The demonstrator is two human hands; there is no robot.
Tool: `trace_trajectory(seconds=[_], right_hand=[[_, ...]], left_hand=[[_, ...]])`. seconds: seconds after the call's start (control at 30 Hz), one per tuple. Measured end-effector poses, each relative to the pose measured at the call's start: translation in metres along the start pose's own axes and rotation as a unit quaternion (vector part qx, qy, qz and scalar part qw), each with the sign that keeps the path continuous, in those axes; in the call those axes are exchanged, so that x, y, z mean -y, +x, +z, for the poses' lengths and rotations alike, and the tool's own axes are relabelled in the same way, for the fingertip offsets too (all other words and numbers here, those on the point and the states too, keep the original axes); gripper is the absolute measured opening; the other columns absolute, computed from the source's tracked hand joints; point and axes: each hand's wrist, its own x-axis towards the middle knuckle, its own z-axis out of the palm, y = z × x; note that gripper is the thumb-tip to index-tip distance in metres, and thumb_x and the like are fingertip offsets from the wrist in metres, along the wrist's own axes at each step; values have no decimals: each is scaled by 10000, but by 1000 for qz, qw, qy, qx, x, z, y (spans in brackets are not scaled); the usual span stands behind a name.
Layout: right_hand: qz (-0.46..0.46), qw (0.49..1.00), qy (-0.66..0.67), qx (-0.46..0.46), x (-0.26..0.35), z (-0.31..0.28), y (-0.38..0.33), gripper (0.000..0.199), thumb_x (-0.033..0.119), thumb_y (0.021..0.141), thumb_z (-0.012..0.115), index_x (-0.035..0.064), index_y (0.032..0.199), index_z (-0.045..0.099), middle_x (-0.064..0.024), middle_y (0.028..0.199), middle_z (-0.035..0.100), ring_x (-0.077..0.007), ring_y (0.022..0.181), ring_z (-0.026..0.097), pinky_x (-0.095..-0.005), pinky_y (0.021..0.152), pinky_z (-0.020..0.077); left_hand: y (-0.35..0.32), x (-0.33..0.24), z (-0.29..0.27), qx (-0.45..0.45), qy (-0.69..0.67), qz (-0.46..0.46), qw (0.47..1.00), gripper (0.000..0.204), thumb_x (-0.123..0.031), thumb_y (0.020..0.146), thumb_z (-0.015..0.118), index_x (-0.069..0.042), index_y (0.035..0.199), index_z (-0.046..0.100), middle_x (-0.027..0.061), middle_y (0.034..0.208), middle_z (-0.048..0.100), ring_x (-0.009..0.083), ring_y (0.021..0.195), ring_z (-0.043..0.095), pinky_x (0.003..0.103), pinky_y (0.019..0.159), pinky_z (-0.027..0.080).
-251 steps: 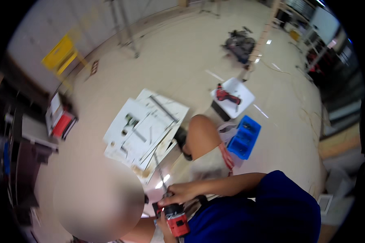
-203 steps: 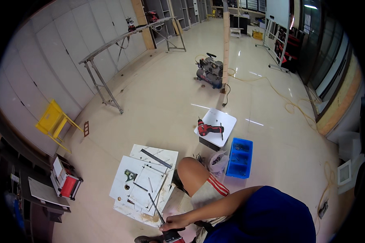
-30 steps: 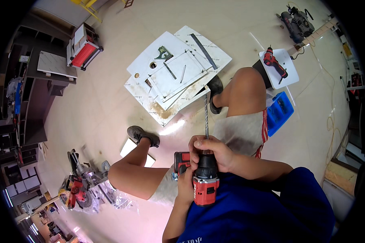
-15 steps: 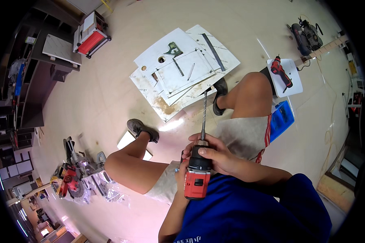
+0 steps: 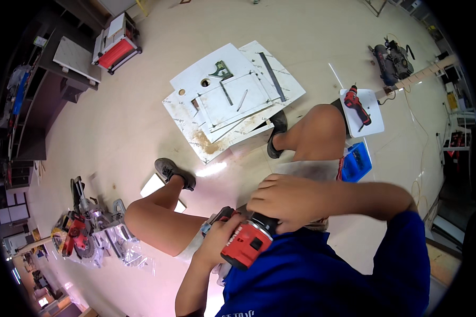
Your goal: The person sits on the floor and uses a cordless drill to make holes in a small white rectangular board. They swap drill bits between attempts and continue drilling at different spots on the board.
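A red and black cordless drill is in front of my stomach, tilted, its red rear end toward me. My left hand is wrapped around the drill's handle from the left. My right hand closes over the black chuck end from above, fingers curled round it. The drill bit does not show; my right hand and forearm cover that side.
White boards lie stacked on the floor ahead, bearing a green square, a pen and a dark strip. A second red drill rests on a white seat at right, near a blue bin. A saw stands left.
My right hand has moved from beside the chuck to over it, elbow swung outward. The drill has turned from upright in view to a slant, and its long bit is now out of sight.
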Motion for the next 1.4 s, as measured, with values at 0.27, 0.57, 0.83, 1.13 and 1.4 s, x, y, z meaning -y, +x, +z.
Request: trace_trajectory(seconds=[0.27,0.57,0.83,1.13,1.4], right_hand=[[-6,998,-28,49,8,31,14,340,343,641,747,99,867,679,-64,820,673,-260,882,651,-444,951,435],[-48,943,-170,-284,-16,53,16,311,224,667,731,121,937,616,-4,962,621,-202,1013,577,-485,1047,357],[27,998,19,60,-11,15,11,464,102,634,723,71,1076,584,-115,1062,607,-297,1090,575,-407,962,420],[61,958,108,260,-12,34,22,420,221,677,747,92,1054,615,-105,1078,620,-288,1112,589,-500,1037,382],[40,992,-108,45,1,66,-11,298,267,737,697,113,987,649,-36,1038,660,-230,1179,563,-579,1142,237]], left_hand=[[-8,3,-2,54,50,20,997,472,-243,668,735,-55,1083,610,151,763,676,347,691,667,415,624,510],[-4,1,12,-96,8,-8,995,465,-276,671,761,-22,1031,611,195,751,647,392,684,648,421,618,500],[-2,-1,6,-1,-10,-21,1000,453,-270,654,761,-7,995,620,190,688,639,374,659,654,418,646,515],[0,1,13,71,3,-26,997,447,-281,653,759,-17,989,627,193,693,636,388,674,648,436,646,513],[-14,0,34,52,59,-57,995,551,-315,660,779,-42,1111,617,178,707,649,367,687,670,418,632,523]])
